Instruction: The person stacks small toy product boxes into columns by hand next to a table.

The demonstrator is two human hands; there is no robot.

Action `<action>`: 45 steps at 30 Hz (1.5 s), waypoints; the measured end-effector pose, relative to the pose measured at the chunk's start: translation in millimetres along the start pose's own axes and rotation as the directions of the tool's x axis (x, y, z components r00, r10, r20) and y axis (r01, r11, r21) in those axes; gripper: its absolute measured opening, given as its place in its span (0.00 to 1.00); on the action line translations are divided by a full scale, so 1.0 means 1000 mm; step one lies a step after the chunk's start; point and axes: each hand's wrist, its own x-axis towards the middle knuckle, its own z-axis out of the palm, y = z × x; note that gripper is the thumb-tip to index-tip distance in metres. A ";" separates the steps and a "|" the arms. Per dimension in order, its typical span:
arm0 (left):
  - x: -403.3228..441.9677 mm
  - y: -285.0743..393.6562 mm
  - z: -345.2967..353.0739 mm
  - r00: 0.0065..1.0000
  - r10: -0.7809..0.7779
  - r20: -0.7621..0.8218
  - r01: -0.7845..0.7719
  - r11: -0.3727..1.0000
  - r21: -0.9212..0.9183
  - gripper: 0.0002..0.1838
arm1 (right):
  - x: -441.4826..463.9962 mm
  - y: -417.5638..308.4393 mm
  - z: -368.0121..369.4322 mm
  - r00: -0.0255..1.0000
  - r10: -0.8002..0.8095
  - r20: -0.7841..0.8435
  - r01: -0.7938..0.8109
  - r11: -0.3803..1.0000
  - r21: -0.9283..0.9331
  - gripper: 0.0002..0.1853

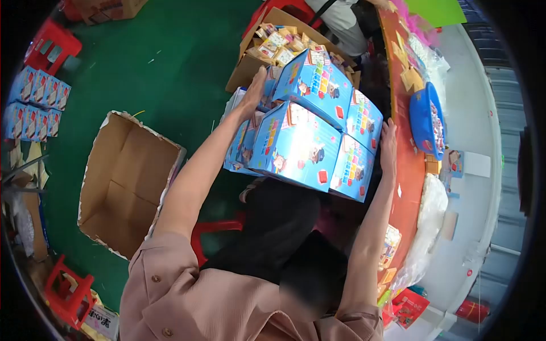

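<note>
A block of several blue printed cardboard boxes [301, 145] is in front of me above my lap, tilted, with cartoon figures and colourful lettering on its faces. My left hand [255, 96] lies along its left side, fingers stretched forward against the boxes. Against the right side rests my right hand [389, 145], its fingers also extended along the boxes. The block is held between both palms. Its underside is hidden, and so is whatever bears it from below.
Beyond the boxes stands a carton [244, 74] full of small wrapped packets. An open brown carton [128, 182] sits on the green floor at left. Along the right runs an orange-red table [406, 187] with a blue basin [424, 122]. Another person [344, 23] sits at the far end.
</note>
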 end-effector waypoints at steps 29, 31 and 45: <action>-0.105 -0.018 0.001 0.997 0.046 0.055 -0.058 0.969 0.241 0.48 | -0.131 0.043 0.013 0.979 0.185 0.091 -0.206 0.860 0.467 0.49; -0.116 -0.021 0.005 0.984 0.171 0.057 -0.180 0.932 0.315 0.45 | -0.150 0.041 0.032 0.972 0.205 0.114 -0.234 0.869 0.436 0.49; -0.213 -0.089 -0.042 0.709 -0.685 0.168 0.563 0.406 -0.720 0.39 | -0.238 0.083 0.022 0.956 0.293 -0.023 -0.209 0.732 0.649 0.48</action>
